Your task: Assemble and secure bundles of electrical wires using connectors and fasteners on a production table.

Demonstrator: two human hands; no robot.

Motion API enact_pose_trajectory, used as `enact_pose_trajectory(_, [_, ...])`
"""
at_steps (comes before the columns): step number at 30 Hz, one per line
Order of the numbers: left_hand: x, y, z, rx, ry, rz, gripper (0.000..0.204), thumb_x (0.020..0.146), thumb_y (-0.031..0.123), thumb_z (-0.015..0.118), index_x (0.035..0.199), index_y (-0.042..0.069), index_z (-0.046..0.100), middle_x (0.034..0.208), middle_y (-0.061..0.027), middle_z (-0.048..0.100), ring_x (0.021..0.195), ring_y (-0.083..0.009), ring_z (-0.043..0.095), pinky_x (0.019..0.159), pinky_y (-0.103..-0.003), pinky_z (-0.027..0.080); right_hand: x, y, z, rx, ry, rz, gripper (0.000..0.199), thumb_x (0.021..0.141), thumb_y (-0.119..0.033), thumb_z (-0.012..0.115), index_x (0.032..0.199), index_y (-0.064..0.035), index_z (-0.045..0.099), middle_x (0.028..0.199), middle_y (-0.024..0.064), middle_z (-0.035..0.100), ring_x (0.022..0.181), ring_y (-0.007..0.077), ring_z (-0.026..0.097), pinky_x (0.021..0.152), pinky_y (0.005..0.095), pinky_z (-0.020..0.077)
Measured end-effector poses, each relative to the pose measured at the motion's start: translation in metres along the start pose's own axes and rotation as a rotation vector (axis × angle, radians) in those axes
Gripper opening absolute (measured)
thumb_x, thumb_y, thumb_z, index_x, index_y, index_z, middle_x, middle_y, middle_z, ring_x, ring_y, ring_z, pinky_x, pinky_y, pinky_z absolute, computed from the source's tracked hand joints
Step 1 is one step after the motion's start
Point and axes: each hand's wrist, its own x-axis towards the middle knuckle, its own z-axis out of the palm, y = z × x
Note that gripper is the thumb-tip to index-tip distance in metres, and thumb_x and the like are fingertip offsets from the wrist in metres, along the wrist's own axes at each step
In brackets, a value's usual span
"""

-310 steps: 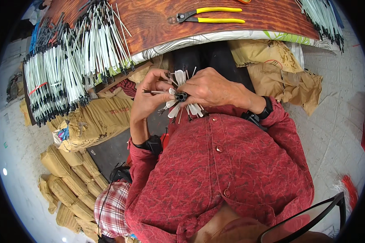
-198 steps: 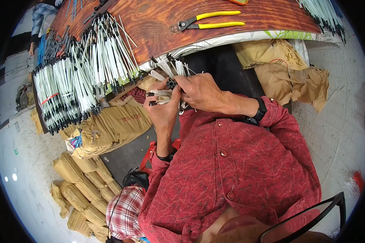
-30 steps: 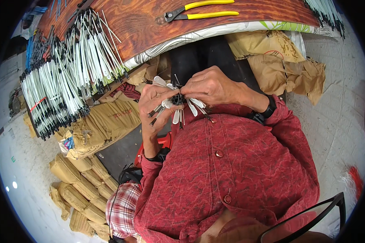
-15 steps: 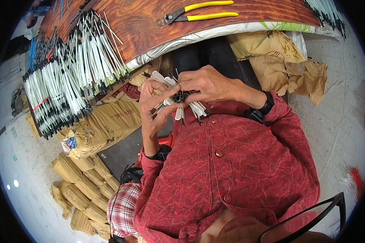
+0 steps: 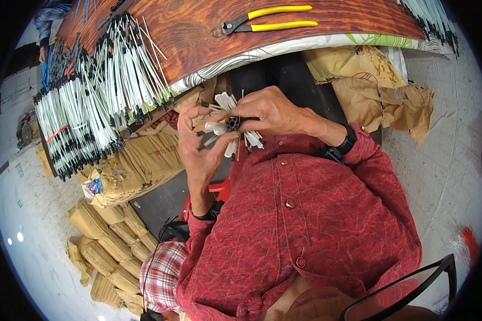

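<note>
Between my hands, in front of the red shirt, is a bundle of white strips (image 5: 226, 100) fanned out around a round black centre piece (image 5: 232, 123). My left hand (image 5: 195, 136) curls around its left side, thumb below and fingers above. From the right, my right hand (image 5: 276, 113) pinches the bundle close to the black centre, fingers pressed together. Parts of the strips are hidden behind my fingers. Yellow-handled cutting pliers (image 5: 270, 18) lie on the wooden table, away from both hands.
Long white strips with black ends (image 5: 85, 107) are heaped at the wooden table's (image 5: 193, 37) left edge. Brown paper packages (image 5: 139, 166) lie below, others (image 5: 110, 241) stacked at lower left. Crumpled brown paper (image 5: 380, 101) is at right. Another person's hand (image 5: 43, 53) shows at far left.
My left hand has shifted slightly left, and the strips around the black centre have turned and sit differently. Another person's hand and sleeve have come into view at far left.
</note>
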Motion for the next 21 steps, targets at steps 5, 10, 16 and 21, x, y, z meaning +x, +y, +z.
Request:
enact_pose_trajectory(5, [-0.017,-0.011,0.005,-0.221,0.228,-0.167,0.042,0.078,0.006,0.078,0.117,0.0,0.064,0.114,-0.01,0.059,0.105,-0.0229,0.058,0.089,-0.032,0.046,0.003,-0.008,0.0,-0.091,0.081,0.09,0.034,0.073,-0.026,0.082,0.098,-0.0044,0.073,0.079,0.0106,0.068,0.069,0.0294,0.066,0.058,0.0382,0.0508])
enact_pose_trajectory(10, [-0.026,-0.009,0.002,-0.23,0.168,-0.082,0.046,0.082,0.003,0.073,0.125,0.0,0.057,0.107,-0.0111,0.061,0.102,-0.0247,0.059,0.089,-0.034,0.047,0.001,-0.01,0.008,-0.088,0.146,0.126,0.031,0.078,-0.033,0.078,0.097,-0.0099,0.074,0.076,0.0091,0.066,0.067,0.0304,0.065,0.056,0.0402,0.0481])
enact_pose_trajectory(16, [-0.021,-0.009,0.004,-0.124,0.077,0.084,0.036,0.082,0.004,0.072,0.115,0.001,0.059,0.102,-0.0114,0.062,0.097,-0.0263,0.06,0.089,-0.036,0.047,0.0,-0.015,0.01,-0.143,0.201,0.104,0.036,0.071,-0.029,0.084,0.096,-0.0044,0.074,0.075,0.0108,0.067,0.064,0.0284,0.066,0.053,0.0364,0.0495])
enact_pose_trajectory(21, [-0.023,-0.02,0.004,-0.26,-0.009,0.037,0.028,0.082,0.005,0.073,0.107,0.001,0.06,0.098,-0.0104,0.062,0.091,-0.0232,0.06,0.084,-0.035,0.047,0.001,-0.014,0.014,-0.158,0.189,0.079,0.035,0.071,-0.027,0.083,0.096,-0.0048,0.074,0.074,0.0109,0.067,0.064,0.0283,0.066,0.053,0.0369,0.0496])
